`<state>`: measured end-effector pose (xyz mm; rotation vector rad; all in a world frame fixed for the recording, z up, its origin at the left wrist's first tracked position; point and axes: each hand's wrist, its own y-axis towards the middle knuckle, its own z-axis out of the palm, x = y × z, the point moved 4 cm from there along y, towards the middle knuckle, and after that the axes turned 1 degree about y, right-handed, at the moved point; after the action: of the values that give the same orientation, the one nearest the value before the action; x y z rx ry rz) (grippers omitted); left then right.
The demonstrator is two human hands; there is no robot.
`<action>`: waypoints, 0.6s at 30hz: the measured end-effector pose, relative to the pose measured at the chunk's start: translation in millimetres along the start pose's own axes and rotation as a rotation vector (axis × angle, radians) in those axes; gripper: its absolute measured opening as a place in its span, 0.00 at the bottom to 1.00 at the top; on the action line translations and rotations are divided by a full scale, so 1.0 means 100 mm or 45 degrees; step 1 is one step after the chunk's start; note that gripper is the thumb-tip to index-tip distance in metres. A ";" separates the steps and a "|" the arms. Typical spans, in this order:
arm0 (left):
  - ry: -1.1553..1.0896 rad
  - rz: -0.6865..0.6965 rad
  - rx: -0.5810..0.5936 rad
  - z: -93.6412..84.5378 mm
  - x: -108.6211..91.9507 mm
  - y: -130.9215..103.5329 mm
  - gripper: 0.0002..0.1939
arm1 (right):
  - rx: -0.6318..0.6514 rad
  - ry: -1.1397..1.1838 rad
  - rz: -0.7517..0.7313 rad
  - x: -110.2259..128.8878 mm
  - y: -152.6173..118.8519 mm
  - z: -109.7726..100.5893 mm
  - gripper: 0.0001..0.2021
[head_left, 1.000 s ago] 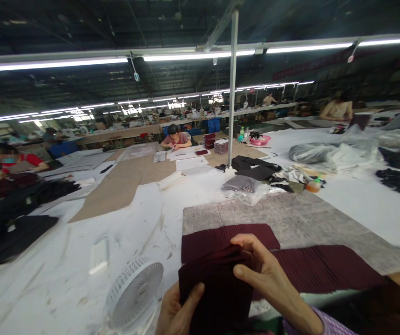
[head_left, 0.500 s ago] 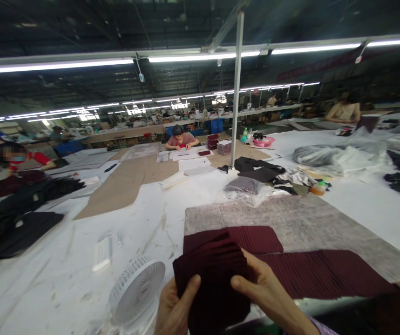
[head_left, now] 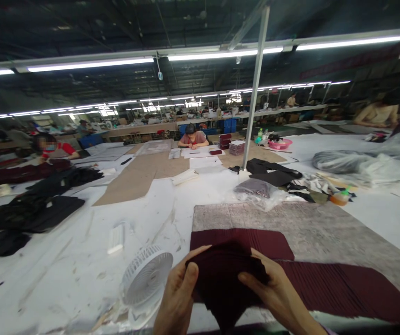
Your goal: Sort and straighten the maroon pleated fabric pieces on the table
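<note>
Between my two hands is a stack of dark maroon fabric pieces [head_left: 226, 274], bent so that it bulges and its lower end narrows toward me. My left hand [head_left: 180, 291] grips its left edge, thumb on the near face. On the right edge my right hand [head_left: 276, 286] pinches it the same way, fingers behind. Just beyond, overlapping maroon fabric pieces [head_left: 269, 244] lie fanned in a row. A second fanned row of maroon pieces [head_left: 339, 284] stretches to the right, partly behind my right wrist. Both rows rest on a grey mottled sheet [head_left: 311, 228].
A small white fan [head_left: 149, 279] stands left of my hands, with a white block [head_left: 116, 238] behind it. Dark garments [head_left: 46, 211] lie far left. A metal post [head_left: 255, 88] rises from the table near black scraps [head_left: 273, 172]. A co-worker [head_left: 193, 136] sits across.
The stack was held flatter and more upright; now it is bent and tilted between my hands. The whole view has swung slightly left, so the surroundings appear further right.
</note>
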<state>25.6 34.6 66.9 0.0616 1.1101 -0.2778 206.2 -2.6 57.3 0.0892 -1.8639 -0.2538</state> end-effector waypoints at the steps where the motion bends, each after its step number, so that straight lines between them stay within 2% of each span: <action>1: 0.053 0.022 0.018 0.00 -0.05 0.01 0.23 | 0.021 -0.067 -0.026 0.01 0.00 -0.02 0.09; 6: 0.521 0.046 0.093 0.02 -0.15 0.09 0.20 | 0.073 -0.236 -0.082 0.06 -0.03 -0.06 0.12; 8: 0.602 0.035 0.155 0.05 -0.15 0.11 0.19 | 0.086 -0.272 -0.083 0.07 -0.04 -0.08 0.12; 13: 0.446 -0.094 0.360 0.16 -0.14 0.10 0.18 | 0.150 -0.237 -0.033 0.13 -0.03 -0.15 0.12; 18: 0.249 -0.150 0.354 0.20 -0.13 0.08 0.17 | 0.192 -0.049 0.057 0.16 -0.01 -0.21 0.08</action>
<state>39.3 40.7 86.4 0.2756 1.2654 -0.5399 221.7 -9.0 77.8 0.1466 -1.9192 -0.0841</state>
